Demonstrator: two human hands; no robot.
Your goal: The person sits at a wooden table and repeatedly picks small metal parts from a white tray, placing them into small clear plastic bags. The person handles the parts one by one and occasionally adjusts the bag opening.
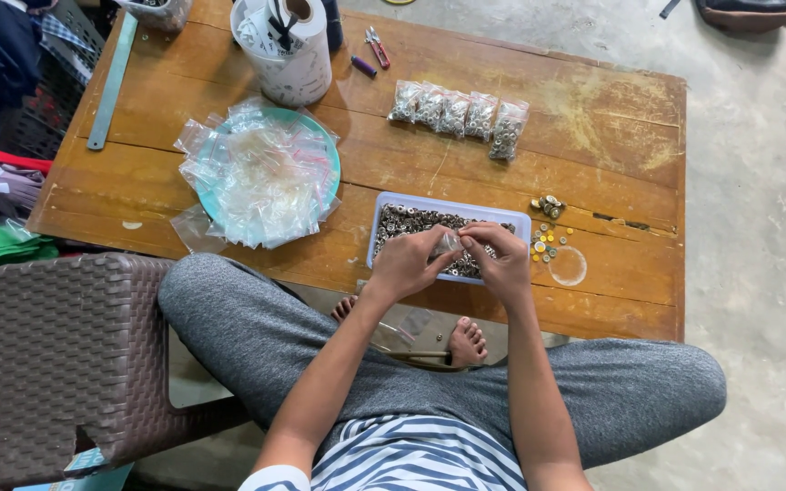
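Note:
My left hand (408, 262) and my right hand (502, 259) meet over a shallow blue tray (384, 205) full of small metal rings. Both pinch a small clear plastic bag (449, 243) held between them above the tray. Whether the bag holds rings is too small to tell. Several filled bags (458, 115) of rings lie in a row at the back of the wooden table (593, 118).
A teal plate (330, 145) at the left carries a heap of empty clear bags (256, 177). A white tub (291, 55) of tools stands behind it. Loose coloured rings (548, 244) lie right of the tray. A metal ruler (113, 82) lies far left; a brown woven stool (47, 345) sits beside my leg.

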